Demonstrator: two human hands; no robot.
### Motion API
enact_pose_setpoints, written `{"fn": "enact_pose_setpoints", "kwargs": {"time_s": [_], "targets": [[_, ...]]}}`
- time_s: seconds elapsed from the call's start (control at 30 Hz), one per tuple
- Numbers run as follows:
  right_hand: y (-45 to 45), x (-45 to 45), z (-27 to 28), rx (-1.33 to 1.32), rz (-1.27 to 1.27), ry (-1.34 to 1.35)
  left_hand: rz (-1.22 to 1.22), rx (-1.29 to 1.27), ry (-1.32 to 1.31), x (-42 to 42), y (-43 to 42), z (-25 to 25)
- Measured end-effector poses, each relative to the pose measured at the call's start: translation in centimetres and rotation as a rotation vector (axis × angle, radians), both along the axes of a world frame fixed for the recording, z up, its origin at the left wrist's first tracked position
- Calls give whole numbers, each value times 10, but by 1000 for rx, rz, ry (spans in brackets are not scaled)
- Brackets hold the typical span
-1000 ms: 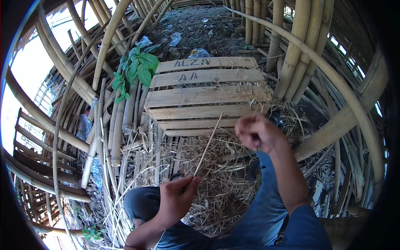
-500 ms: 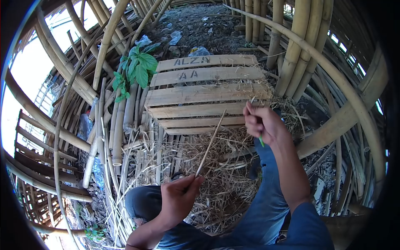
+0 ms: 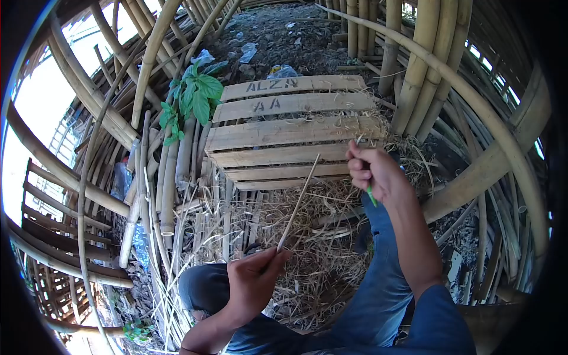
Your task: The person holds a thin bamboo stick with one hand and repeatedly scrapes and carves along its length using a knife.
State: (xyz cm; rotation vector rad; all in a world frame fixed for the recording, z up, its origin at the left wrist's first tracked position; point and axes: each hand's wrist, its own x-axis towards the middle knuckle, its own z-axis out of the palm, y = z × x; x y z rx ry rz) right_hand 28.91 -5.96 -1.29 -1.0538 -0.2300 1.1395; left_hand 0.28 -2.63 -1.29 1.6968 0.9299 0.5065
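Observation:
My left hand (image 3: 254, 282) is closed around the lower end of a thin bamboo stick (image 3: 300, 204), which slants up and away toward a slatted wooden crate (image 3: 278, 157). My right hand (image 3: 376, 173) is closed on a green-handled tool (image 3: 371, 195); part of the handle sticks out below the fingers. The rest of the tool is mostly covered by the hand, so its kind is unclear. This hand is raised near the crate's right front edge, apart from the stick. Pale shavings (image 3: 319, 236) lie heaped between my legs and the crate, and some rest on its slats.
Bamboo poles (image 3: 435, 71) rise on the right, and a bamboo frame (image 3: 89, 94) stands on the left. A leafy green plant (image 3: 198, 97) grows beside the crate. Long split strips (image 3: 163, 296) lie by my left knee. Plastic scraps (image 3: 248, 53) litter the dark soil behind.
My right hand has shifted very slightly, with the green handle still in it. My left hand and the bamboo stick are almost unchanged.

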Motion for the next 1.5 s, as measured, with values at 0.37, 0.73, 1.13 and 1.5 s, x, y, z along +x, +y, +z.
{"fn": "enact_pose_setpoints", "kwargs": {"time_s": [0.37,0.73,1.13,1.5], "targets": [[-13,-9,2,166,401,-75,13,35,-26,2,2,-7],[-8,-28,6,-32,455,-155,46,62,-63,4,1,-9],[-8,-18,0,-24,449,-137,37,69,-9,5,4,-8],[-11,-16,5,64,283,-188,24,86,9,4,5,-8]]}}
